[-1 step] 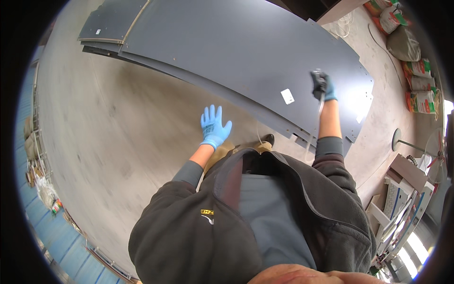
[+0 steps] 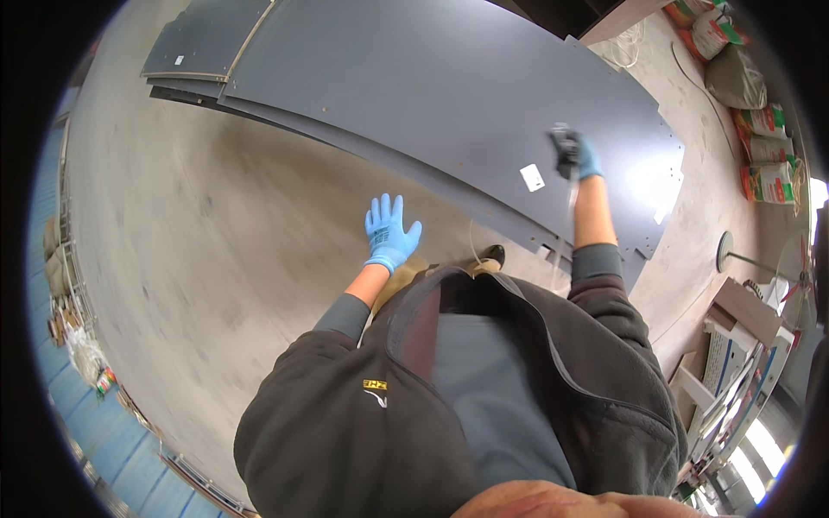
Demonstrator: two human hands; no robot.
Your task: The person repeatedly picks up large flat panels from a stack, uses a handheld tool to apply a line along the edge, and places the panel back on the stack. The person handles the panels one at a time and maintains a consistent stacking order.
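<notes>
My right hand point(image 2: 590, 161), in a blue glove, is closed around a black air gun point(image 2: 566, 148) held over the large dark grey panel point(image 2: 406, 95). The tool is blurred, and a thin pale hose point(image 2: 559, 263) hangs from it beside my forearm. My left hand point(image 2: 390, 233), also gloved in blue, hovers over the floor on the near side of the panel. Its fingers are spread and nothing is in it. A white label point(image 2: 532, 178) lies on the panel, just left of my right forearm.
A smaller grey panel point(image 2: 203, 39) sits at the far left end. Several filled bags point(image 2: 768, 184) line the right side. Near them stands a pedestal fan point(image 2: 725, 253), with stacked boards point(image 2: 734, 345) closer to me. A loose cable point(image 2: 701, 91) crosses the floor.
My right hand has moved left across the panel with the air gun. My left hand has barely moved.
</notes>
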